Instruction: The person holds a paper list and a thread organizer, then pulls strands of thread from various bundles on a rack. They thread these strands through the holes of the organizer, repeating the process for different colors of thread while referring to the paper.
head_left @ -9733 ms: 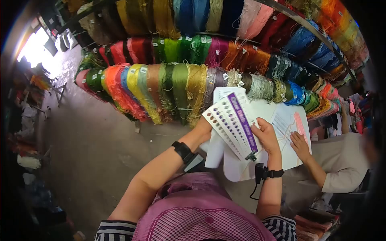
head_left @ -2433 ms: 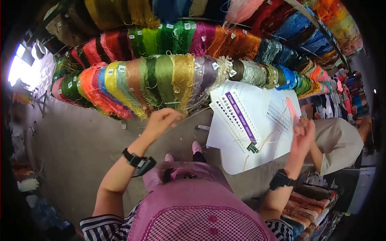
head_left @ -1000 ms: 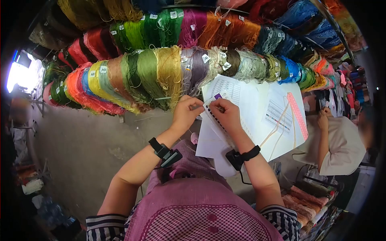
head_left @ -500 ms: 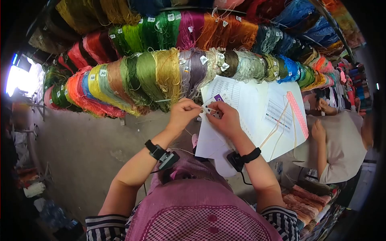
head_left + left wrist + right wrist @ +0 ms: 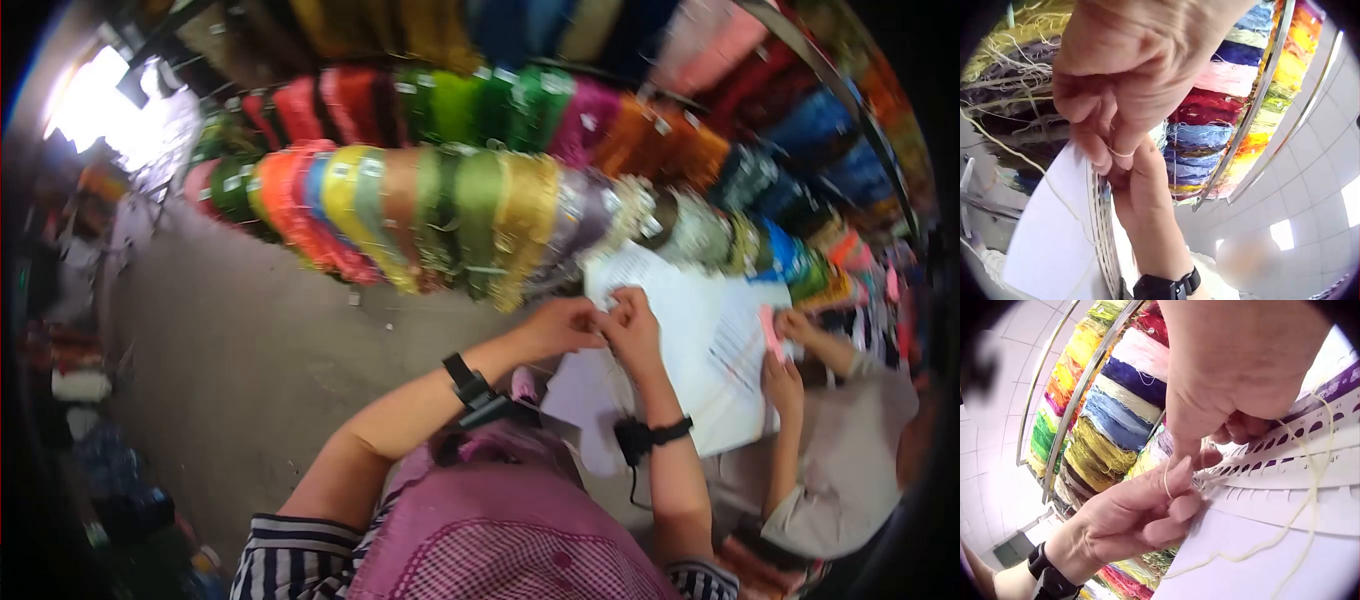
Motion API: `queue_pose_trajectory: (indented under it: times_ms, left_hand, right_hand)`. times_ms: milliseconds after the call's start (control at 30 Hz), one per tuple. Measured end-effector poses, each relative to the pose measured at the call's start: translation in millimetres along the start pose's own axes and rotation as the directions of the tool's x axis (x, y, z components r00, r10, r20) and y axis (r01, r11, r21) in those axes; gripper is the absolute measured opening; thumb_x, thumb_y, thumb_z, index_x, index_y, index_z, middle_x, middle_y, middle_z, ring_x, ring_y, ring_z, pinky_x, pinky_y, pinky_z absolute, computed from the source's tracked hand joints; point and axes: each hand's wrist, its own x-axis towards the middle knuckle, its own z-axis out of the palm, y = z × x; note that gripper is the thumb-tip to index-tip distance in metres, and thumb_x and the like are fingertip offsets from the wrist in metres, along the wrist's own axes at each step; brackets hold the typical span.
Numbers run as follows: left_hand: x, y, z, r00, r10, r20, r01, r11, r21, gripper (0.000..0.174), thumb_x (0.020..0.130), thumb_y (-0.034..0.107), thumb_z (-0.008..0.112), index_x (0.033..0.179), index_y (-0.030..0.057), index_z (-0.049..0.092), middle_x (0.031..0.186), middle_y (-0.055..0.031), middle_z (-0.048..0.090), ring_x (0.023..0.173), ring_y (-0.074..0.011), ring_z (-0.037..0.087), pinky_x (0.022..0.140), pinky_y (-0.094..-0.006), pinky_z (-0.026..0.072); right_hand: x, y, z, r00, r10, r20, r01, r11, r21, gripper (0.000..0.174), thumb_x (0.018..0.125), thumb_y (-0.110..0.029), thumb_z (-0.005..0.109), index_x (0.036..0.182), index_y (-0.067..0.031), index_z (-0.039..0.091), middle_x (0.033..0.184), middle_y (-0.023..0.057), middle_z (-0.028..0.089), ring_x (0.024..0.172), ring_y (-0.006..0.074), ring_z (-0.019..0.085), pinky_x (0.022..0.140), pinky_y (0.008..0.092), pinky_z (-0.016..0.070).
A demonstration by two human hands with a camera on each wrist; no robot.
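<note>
My left hand (image 5: 560, 328) and right hand (image 5: 635, 335) meet fingertip to fingertip at the near left edge of the white papers (image 5: 700, 340). Between them they pinch a cream thread (image 5: 1167, 481), which loops over the left fingertips. Its loose length trails across the white sheet (image 5: 1047, 231). Under the curled right fingers lie punched colour cards (image 5: 1260, 465) with a row of holes and a purple band (image 5: 1341, 381). The right hand covers the end of the cards where the thread is being worked.
Hanks of coloured thread (image 5: 480, 210) hang on metal rails in front, with more rows behind. At right another person (image 5: 840, 440) holds a pink strip (image 5: 770, 335) over the papers. Grey floor (image 5: 250, 330) shows at left.
The hands first held the fanned cards, then came apart, and now meet over the cards' end with thread. The head view has swung left. The other person has picked up the pink strip.
</note>
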Motion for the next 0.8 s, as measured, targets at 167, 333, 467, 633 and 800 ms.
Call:
queue_pose_trajectory:
  times_ms: [167,333,467,633,800]
  left_hand:
    - [-84,39,-70,0.832,-0.247,-0.497,-0.041,0.866,-0.499,0.017,0.092,0.02,0.063,0.079,0.0101,0.059,0.074,0.002,0.055,0.065,-0.0089,0.054,0.055,-0.0222,0.0392]
    - [-210,-22,-213,0.483,-0.447,-0.753,-0.138,0.81,-0.57,0.018,0.089,0.02,0.061,0.074,0.0157,0.052,0.065,0.0035,0.052,0.056,-0.0091,0.049,0.043,-0.0253,0.0303]
    - [-249,-15,-244,0.298,0.459,-0.837,0.857,0.258,0.447,0.017,0.087,0.024,0.066,0.098,0.0103,0.069,0.081,-0.006,0.066,0.076,-0.0224,0.066,0.062,-0.0326,0.0499]
    - [-175,82,-241,0.311,0.637,-0.705,0.247,0.662,0.708,0.018,0.084,0.025,0.069,0.094,0.0111,0.074,0.094,-0.0115,0.068,0.085,-0.0277,0.067,0.076,-0.0372,0.0513]
    - [-150,87,-249,0.254,0.597,-0.761,0.505,0.589,0.631,0.02,0.085,0.023,0.072,0.092,0.0045,0.072,0.083,-0.0061,0.069,0.075,-0.0165,0.067,0.068,-0.0282,0.0506]
  right_hand:
    - [-2,-5,-1,0.997,-0.073,0.024,0.072,0.997,0.039,0.026,0.084,-0.016,0.073,0.099,-0.006,0.056,0.069,-0.0031,0.052,0.061,0.0053,0.044,0.055,0.0248,0.0386]
    - [-6,-15,3,0.993,-0.116,0.01,0.114,0.95,-0.289,0.033,0.072,-0.012,0.077,0.097,-0.0087,0.056,0.067,-0.0018,0.056,0.056,0.0089,0.046,0.053,0.0258,0.0379]
    - [-4,-14,2,0.992,-0.127,0.001,0.121,0.945,-0.303,0.032,0.073,-0.011,0.077,0.097,-0.0078,0.056,0.067,-0.002,0.056,0.055,0.0085,0.045,0.053,0.0255,0.038]
    - [-7,-19,-5,0.991,-0.094,0.099,0.112,0.974,-0.197,0.023,0.079,-0.005,0.074,0.098,-0.0028,0.061,0.068,-0.0013,0.058,0.06,0.006,0.048,0.057,0.0226,0.0403]
    - [-20,-40,-1,0.99,-0.127,0.061,0.137,0.968,-0.209,0.017,0.082,-0.002,0.072,0.096,-0.0004,0.063,0.069,-0.001,0.058,0.063,0.0064,0.05,0.059,0.0215,0.0418]
